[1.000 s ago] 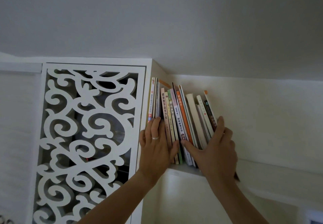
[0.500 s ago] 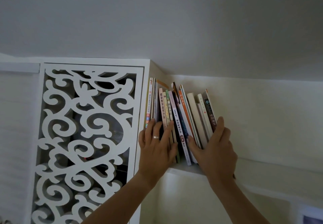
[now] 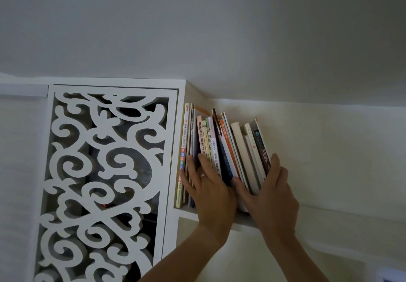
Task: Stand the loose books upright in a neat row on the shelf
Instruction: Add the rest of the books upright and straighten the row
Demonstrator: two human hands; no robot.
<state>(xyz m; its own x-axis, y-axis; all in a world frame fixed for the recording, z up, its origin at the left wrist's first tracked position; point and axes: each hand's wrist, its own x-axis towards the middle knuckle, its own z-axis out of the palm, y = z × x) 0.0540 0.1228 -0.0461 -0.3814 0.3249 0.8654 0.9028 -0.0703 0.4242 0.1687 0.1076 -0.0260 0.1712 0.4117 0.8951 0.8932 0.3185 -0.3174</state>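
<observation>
Both hands [image 3: 211,191] hide the books' [image 3: 239,149] lower spines.

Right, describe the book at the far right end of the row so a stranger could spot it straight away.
Start at the white cabinet with the curly cut-out door; a white shelf runs from its right side, carrying a row of books. Go to the last book on the right, the dark-spined book, where the right hand rests. Its neighbours have pale spines; this one is brown-black with light lettering, and it leans left.
</observation>
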